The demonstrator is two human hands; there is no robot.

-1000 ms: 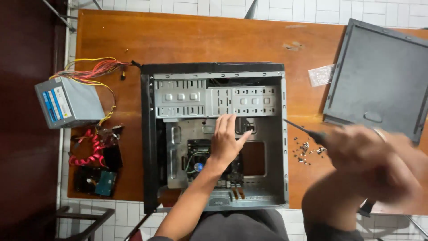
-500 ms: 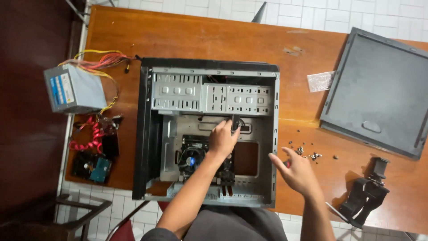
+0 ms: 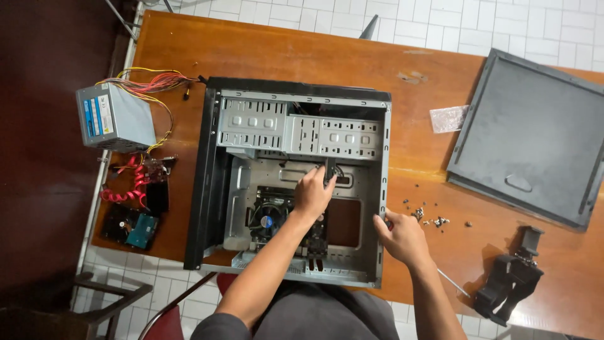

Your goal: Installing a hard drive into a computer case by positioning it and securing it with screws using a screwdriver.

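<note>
Left hand [image 3: 313, 192] deep inside the open computer case [image 3: 292, 182], fingers pinching a black cable [image 3: 329, 170]; right hand [image 3: 402, 236] grips the case's right wall.

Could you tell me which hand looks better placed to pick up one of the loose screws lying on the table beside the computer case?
Right. The right hand rests on the case edge, close beside the loose screws. The left hand is inside the case, fingers on a black part.

Repair workshop: opened computer case [image 3: 296, 182], loose parts, wooden table [image 3: 283, 50].
</note>
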